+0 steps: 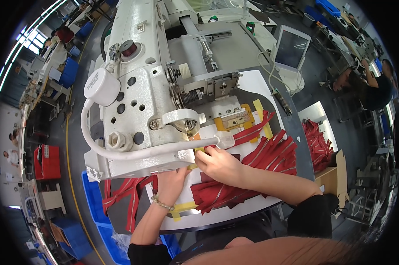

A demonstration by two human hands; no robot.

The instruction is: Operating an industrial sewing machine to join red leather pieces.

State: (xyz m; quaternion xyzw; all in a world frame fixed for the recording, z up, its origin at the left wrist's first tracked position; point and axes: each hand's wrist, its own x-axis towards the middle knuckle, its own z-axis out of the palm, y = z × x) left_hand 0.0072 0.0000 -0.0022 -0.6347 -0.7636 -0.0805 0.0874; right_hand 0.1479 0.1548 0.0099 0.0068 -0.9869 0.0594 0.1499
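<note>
A white industrial sewing machine (146,101) stands in front of me. A red zipper (252,132) lies across its work plate and runs under a white plastic fitting to the fingertips of my right hand (221,165). Those fingers are curled and pressed together on its end beside the needle area. My left hand (170,183) reaches under the machine head, which hides its fingers. Red zippers (131,198) hang over the table edge left of it. A pile of red zippers (234,187) lies under and beside my right forearm.
A yellow-framed clamp (239,117) sits behind the zipper. More red zippers (316,143) lie at the right, above an open cardboard box (336,176). A control screen (292,47) stands back right. Blue bins (93,198) are low at the left.
</note>
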